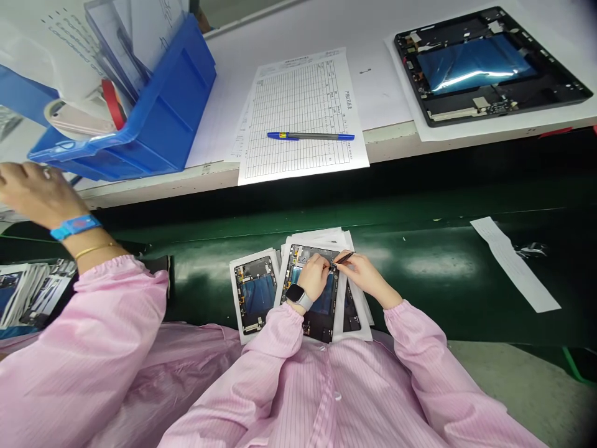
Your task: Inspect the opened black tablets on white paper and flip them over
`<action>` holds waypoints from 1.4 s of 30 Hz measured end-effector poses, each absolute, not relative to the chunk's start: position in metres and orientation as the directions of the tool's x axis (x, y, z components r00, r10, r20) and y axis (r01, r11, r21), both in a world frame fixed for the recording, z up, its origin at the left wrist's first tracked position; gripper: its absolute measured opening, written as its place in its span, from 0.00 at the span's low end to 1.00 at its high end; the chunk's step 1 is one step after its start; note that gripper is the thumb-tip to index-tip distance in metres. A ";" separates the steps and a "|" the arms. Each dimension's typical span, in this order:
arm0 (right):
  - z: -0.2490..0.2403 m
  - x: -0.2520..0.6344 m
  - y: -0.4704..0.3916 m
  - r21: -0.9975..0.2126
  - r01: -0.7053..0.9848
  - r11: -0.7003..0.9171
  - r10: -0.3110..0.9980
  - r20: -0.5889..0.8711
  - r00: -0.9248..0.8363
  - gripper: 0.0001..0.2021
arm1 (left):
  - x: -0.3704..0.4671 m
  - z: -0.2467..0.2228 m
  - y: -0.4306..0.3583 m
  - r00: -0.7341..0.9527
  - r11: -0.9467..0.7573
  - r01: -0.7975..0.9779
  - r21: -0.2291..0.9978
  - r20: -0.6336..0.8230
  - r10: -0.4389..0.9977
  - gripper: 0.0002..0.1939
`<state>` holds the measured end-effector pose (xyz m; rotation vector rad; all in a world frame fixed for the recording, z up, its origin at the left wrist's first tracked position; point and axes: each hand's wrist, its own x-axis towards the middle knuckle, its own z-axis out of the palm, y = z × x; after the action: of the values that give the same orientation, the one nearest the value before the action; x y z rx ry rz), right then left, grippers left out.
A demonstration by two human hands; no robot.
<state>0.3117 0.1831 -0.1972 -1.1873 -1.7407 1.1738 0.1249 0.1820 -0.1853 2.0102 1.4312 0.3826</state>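
An opened tablet housing [319, 325], black with a blue battery, lies on white sheets close to my body. My left hand [314, 277], with a watch at its wrist, rests over its upper part. Those fingers are pinched together, and whatever they hold is too small to make out. From the right, my right hand [361, 272] grips dark tweezers [345, 256], whose tip is at the housing's upper right, near my left fingertips. A second opened tablet housing [256, 294] lies on the left, and part of another [351, 311] shows beneath the sheets on the right.
A co-worker's arm [116, 292] reaches in from the left, beside a blue bin [181, 106]. The raised bench bears a printed form [298, 93], a pen [312, 136] and another opened tablet [485, 68]. A paper strip [517, 267] lies on the green surface, right.
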 end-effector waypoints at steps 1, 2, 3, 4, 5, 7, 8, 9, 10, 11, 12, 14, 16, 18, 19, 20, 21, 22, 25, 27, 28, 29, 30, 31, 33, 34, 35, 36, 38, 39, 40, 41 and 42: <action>-0.198 0.311 0.183 -0.942 0.295 0.160 0.945 0.060 -0.322 0.11 | 0.124 -0.184 0.182 0.377 -0.218 0.734 0.643 -0.120 0.918 0.09; -0.199 0.311 0.183 -0.943 0.294 0.156 0.946 0.057 -0.320 0.11 | 0.124 -0.184 0.182 0.385 -0.226 0.732 0.643 -0.117 0.915 0.09; -0.199 0.311 0.183 -0.944 0.292 0.152 0.946 0.054 -0.318 0.11 | 0.123 -0.183 0.182 0.392 -0.233 0.731 0.641 -0.115 0.913 0.09; -0.200 0.311 0.183 -0.946 0.289 0.147 0.947 0.050 -0.316 0.11 | 0.123 -0.182 0.182 0.398 -0.240 0.731 0.638 -0.114 0.910 0.09; -0.201 0.311 0.183 -0.948 0.285 0.140 0.949 0.046 -0.312 0.11 | 0.123 -0.181 0.182 0.404 -0.247 0.732 0.635 -0.113 0.908 0.09; -0.204 0.313 0.183 -0.954 0.275 0.117 0.957 0.035 -0.289 0.11 | 0.123 -0.181 0.182 0.417 -0.262 0.736 0.624 -0.114 0.902 0.09; -0.205 0.314 0.183 -0.957 0.271 0.103 0.963 0.027 -0.270 0.11 | 0.123 -0.181 0.182 0.424 -0.270 0.739 0.617 -0.115 0.898 0.09; -0.207 0.315 0.184 -0.959 0.269 0.088 0.969 0.020 -0.248 0.11 | 0.123 -0.181 0.182 0.431 -0.279 0.742 0.610 -0.116 0.895 0.09; -0.209 0.316 0.184 -0.960 0.269 0.074 0.974 0.011 -0.228 0.11 | 0.123 -0.181 0.182 0.439 -0.288 0.745 0.602 -0.117 0.891 0.09; -0.211 0.317 0.184 -0.960 0.272 0.062 0.977 0.004 -0.211 0.11 | 0.123 -0.181 0.183 0.446 -0.296 0.748 0.594 -0.119 0.887 0.09; -0.212 0.317 0.184 -0.960 0.275 0.052 0.980 -0.004 -0.199 0.11 | 0.122 -0.181 0.183 0.452 -0.304 0.751 0.586 -0.120 0.884 0.09; -0.214 0.316 0.184 -0.958 0.285 0.040 0.982 -0.015 -0.190 0.10 | 0.122 -0.182 0.183 0.460 -0.316 0.759 0.569 -0.125 0.879 0.09; -0.214 0.314 0.184 -0.955 0.295 0.035 0.982 -0.022 -0.187 0.10 | 0.122 -0.183 0.184 0.464 -0.325 0.768 0.552 -0.130 0.876 0.09; -0.213 0.312 0.184 -0.953 0.302 0.032 0.983 -0.025 -0.184 0.10 | 0.122 -0.183 0.184 0.470 -0.335 0.775 0.536 -0.133 0.873 0.09; -0.212 0.312 0.183 -0.953 0.302 0.030 0.983 -0.027 -0.182 0.10 | 0.122 -0.183 0.184 0.473 -0.341 0.777 0.528 -0.134 0.871 0.09; -0.212 0.312 0.183 -0.953 0.302 0.028 0.983 -0.028 -0.180 0.10 | 0.122 -0.183 0.183 0.477 -0.346 0.780 0.521 -0.136 0.869 0.08; -0.212 0.312 0.183 -0.954 0.300 0.025 0.984 -0.030 -0.176 0.10 | 0.122 -0.183 0.183 0.479 -0.351 0.783 0.514 -0.138 0.867 0.08; -0.212 0.312 0.182 -0.954 0.298 0.022 0.985 -0.031 -0.172 0.10 | 0.122 -0.183 0.183 0.481 -0.355 0.785 0.507 -0.141 0.865 0.08; -0.213 0.312 0.182 -0.956 0.294 0.017 0.987 -0.031 -0.157 0.11 | 0.122 -0.181 0.183 0.489 -0.366 0.794 0.486 -0.151 0.859 0.09; -0.214 0.312 0.181 -0.955 0.296 0.018 0.988 -0.029 -0.155 0.11 | 0.122 -0.181 0.183 0.499 -0.378 0.795 0.474 -0.157 0.852 0.09; -0.214 0.312 0.181 -0.955 0.297 0.021 0.987 -0.027 -0.156 0.11 | 0.122 -0.180 0.184 0.504 -0.384 0.795 0.469 -0.161 0.848 0.09; -0.214 0.312 0.181 -0.954 0.299 0.024 0.987 -0.024 -0.156 0.11 | 0.122 -0.180 0.184 0.509 -0.389 0.796 0.464 -0.164 0.845 0.09; -0.214 0.311 0.181 -0.953 0.302 0.027 0.987 -0.021 -0.157 0.11 | 0.122 -0.180 0.184 0.512 -0.394 0.797 0.459 -0.167 0.842 0.09; -0.213 0.311 0.181 -0.952 0.304 0.032 0.987 -0.017 -0.157 0.11 | 0.122 -0.180 0.184 0.514 -0.396 0.798 0.454 -0.171 0.840 0.09; -0.212 0.310 0.180 -0.950 0.308 0.042 0.988 -0.007 -0.156 0.11 | 0.122 -0.179 0.185 0.516 -0.400 0.802 0.443 -0.178 0.838 0.09; -0.212 0.310 0.180 -0.950 0.308 0.048 0.988 0.000 -0.155 0.11 | 0.122 -0.178 0.185 0.517 -0.402 0.804 0.438 -0.182 0.837 0.09; -0.211 0.309 0.180 -0.950 0.308 0.055 0.988 0.007 -0.155 0.11 | 0.122 -0.178 0.186 0.518 -0.404 0.806 0.433 -0.185 0.835 0.09; -0.211 0.309 0.180 -0.950 0.307 0.062 0.988 0.014 -0.156 0.11 | 0.122 -0.177 0.186 0.520 -0.408 0.807 0.428 -0.187 0.833 0.09; -0.210 0.308 0.180 -0.950 0.304 0.076 0.987 0.028 -0.159 0.11 | 0.122 -0.175 0.186 0.526 -0.416 0.807 0.419 -0.191 0.829 0.09; -0.210 0.308 0.180 -0.950 0.302 0.081 0.986 0.033 -0.161 0.11 | 0.122 -0.175 0.187 0.529 -0.420 0.808 0.414 -0.194 0.826 0.09; -0.210 0.308 0.179 -0.950 0.299 0.086 0.986 0.038 -0.162 0.11 | 0.122 -0.174 0.187 0.530 -0.423 0.809 0.409 -0.196 0.825 0.09; -0.210 0.308 0.179 -0.951 0.297 0.089 0.986 0.042 -0.161 0.11 | 0.122 -0.173 0.187 0.531 -0.425 0.810 0.404 -0.199 0.824 0.09; -0.211 0.308 0.179 -0.951 0.295 0.091 0.986 0.045 -0.159 0.11 | 0.123 -0.173 0.187 0.531 -0.426 0.812 0.399 -0.202 0.823 0.09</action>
<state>0.3083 0.1789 -0.2107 -1.3025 -1.5802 1.1066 0.1225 0.1868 -0.1728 2.3240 1.3324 0.0330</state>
